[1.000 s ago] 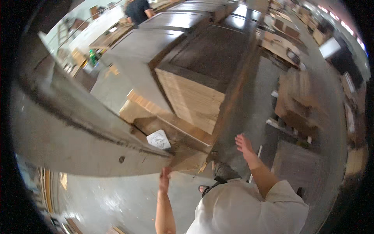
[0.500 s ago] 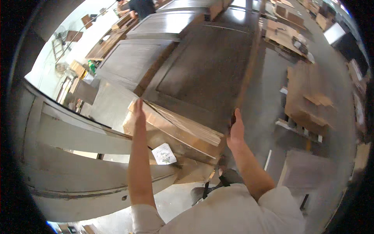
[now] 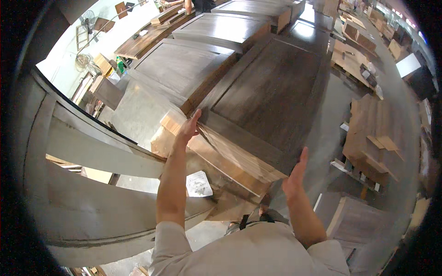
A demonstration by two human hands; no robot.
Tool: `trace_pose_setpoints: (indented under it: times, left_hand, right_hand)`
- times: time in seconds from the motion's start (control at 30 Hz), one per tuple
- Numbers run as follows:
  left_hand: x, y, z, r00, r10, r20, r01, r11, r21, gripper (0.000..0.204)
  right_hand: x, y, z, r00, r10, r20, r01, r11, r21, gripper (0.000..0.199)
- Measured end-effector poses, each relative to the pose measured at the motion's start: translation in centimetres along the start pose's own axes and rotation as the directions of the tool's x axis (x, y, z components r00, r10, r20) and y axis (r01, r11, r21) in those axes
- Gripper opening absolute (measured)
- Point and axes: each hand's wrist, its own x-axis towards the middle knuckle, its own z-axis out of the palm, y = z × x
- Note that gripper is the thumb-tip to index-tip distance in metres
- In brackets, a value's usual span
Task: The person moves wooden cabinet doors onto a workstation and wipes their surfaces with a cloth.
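Grasps dark door (image 3: pixel 271 87), atop stack (image 3: pixel 239 158), by near-left corner with left hand (image 3: pixel 188 129); sets right hand (image 3: pixel 294 180) against right edge, cannot tell if clasped. Seems to be aligning; likely calls for even pressure next.

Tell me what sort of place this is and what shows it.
Probably a woodworking or furniture workshop: stacks of dark brown, rectangular wooden panels stand in rows, and flat brown wooden boards lie on a long brown wooden bench behind them.
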Motion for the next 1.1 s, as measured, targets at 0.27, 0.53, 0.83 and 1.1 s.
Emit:
trace_pose_setpoints:
  times: [0.27, 0.53, 0.83, 1.1]
  left_hand:
    - [5.3, -6.7, -2.3, 0.993, 0.056, 0.103, -0.026, 0.962, -0.273, 0.104]
    - [13.7, -19.5, 1.0, 0.958, 0.221, 0.186, -0.140, 0.918, -0.371, 0.074]
    - [9.3, -14.1, -1.3, 0.974, 0.127, 0.190, -0.032, 0.899, -0.436, 0.079]
    - [8.4, -14.6, -0.7, 0.973, 0.203, 0.107, -0.147, 0.908, -0.393, 0.083]
  right_hand:
    - [2.1, -0.2, -3.2, 0.996, -0.068, 0.056, 0.072, 0.995, -0.075, 0.071]
    - [8.2, 4.6, -10.6, 0.950, 0.307, 0.053, -0.311, 0.934, 0.178, 0.094]
    - [6.8, 3.1, -8.6, 0.932, 0.339, 0.129, -0.352, 0.930, 0.106, 0.098]
    - [1.5, -1.7, -2.3, 0.930, 0.359, -0.077, -0.364, 0.929, -0.063, 0.104]
